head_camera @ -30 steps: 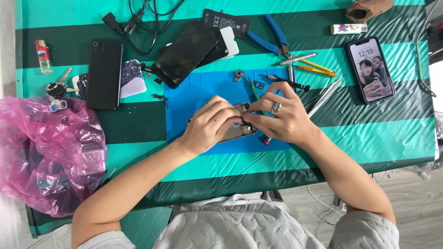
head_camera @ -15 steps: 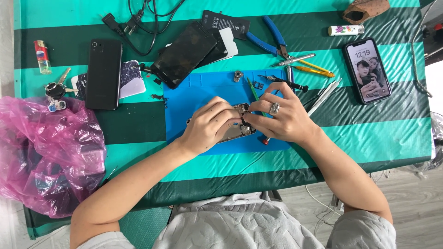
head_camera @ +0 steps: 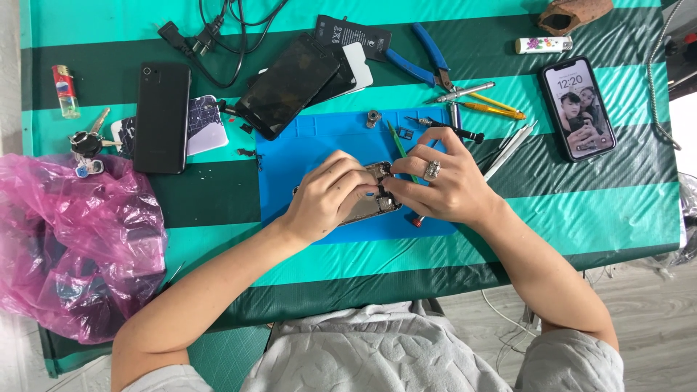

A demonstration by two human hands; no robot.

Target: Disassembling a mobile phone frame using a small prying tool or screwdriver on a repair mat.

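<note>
Head view: near the middle of the frame both hands meet over an opened phone [head_camera: 374, 199] that lies on a blue mat [head_camera: 305, 156]. The left hand [head_camera: 330, 196] is curled, its fingertips pressed onto the phone's upper part. The right hand [head_camera: 439, 185], wearing a ring, is also curled; its fingers pinch at the same spot, touching the left fingertips. A green tool [head_camera: 398, 145] rises from between the right fingers toward the top of the mat, and a small red-tipped piece [head_camera: 417, 220] shows under the right palm; how either is gripped I cannot tell.

Just above the mat lies a dark screen panel [head_camera: 287, 83], with a battery [head_camera: 352, 33] and blue pliers [head_camera: 417, 58] to its right. At the upper right a lit phone [head_camera: 577, 109] lies face up, a lighter [head_camera: 543, 45] above it. Tweezers and pens [head_camera: 479, 101] sit between pliers and lit phone. At the left, a black phone [head_camera: 161, 116] lies face down beside keys [head_camera: 87, 141], and a pink bag [head_camera: 72, 247] fills the lower left. All rests on a green striped cloth [head_camera: 581, 210].
</note>
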